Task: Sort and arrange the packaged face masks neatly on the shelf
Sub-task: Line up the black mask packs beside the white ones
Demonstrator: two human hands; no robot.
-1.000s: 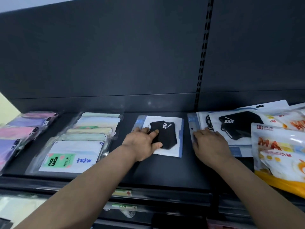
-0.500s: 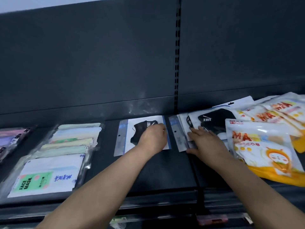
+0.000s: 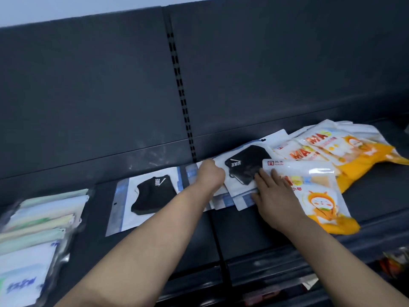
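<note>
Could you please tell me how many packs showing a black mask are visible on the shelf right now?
2: one flat black-mask packet lies alone left of the forearm; another black-mask packet tops the pile between both hands. Packets beneath it may hide more.

A dark grey, matt metal back panel [image 3: 88, 96] rises beyond both hands and fills most of the view. A black upright strip [image 3: 180, 96] punched with paired slots splits it, coming down to end just behind the left hand [image 3: 210, 173]. Above the panel, far beyond the hands, runs a pale, plain band of wall [image 3: 66, 7]. Below and to the outer side of the right hand [image 3: 274, 200], on a lower tier, lie blurred red and orange packets [image 3: 394, 262]. Nearer than that hand, at the bottom edge, sits a blurred pinkish label [image 3: 265, 293]; its print cannot be read.
</note>
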